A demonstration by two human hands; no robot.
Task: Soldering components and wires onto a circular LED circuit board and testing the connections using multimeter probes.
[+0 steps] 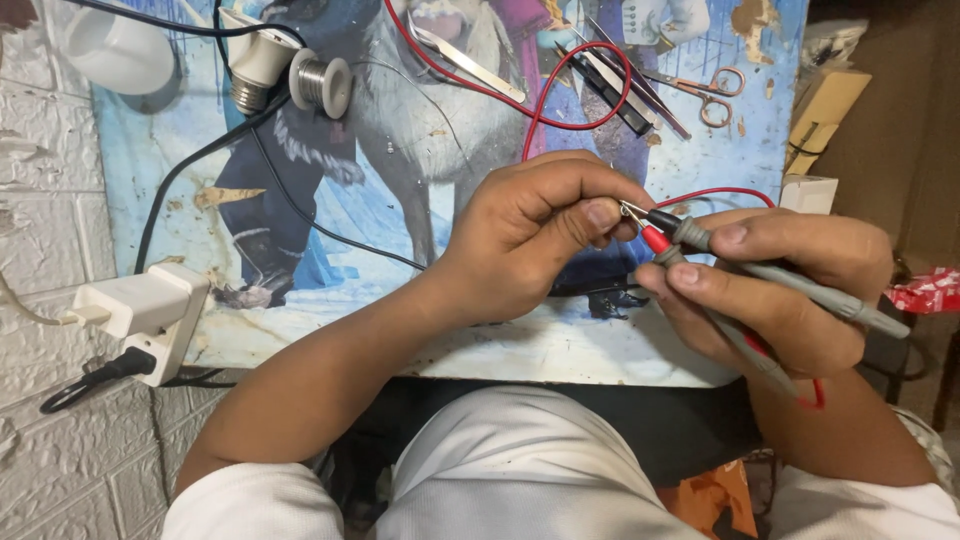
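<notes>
Probes (pixel 668 238), one black-tipped and one red-tipped, sit in the right hand (pixel 770 290), which grips both grey handles together, their metal points meeting a tiny part pinched in the curled fingers of the left hand (pixel 540 235); the part itself is too small to make out. This looks like a contact test in progress, and the next move calls for steady tips held on that small part without slipping. Far left a white cup (pixel 118 50) stands; a white plug adapter (pixel 145 310) hangs off the near left edge of the picture board (pixel 330 290). Further right lie a bulb socket (pixel 255 65), solder spool (pixel 322 84), tweezers (pixel 470 62) and scissors (pixel 712 92). Red lead (pixel 560 90) loops behind the hands, apt to snag.
</notes>
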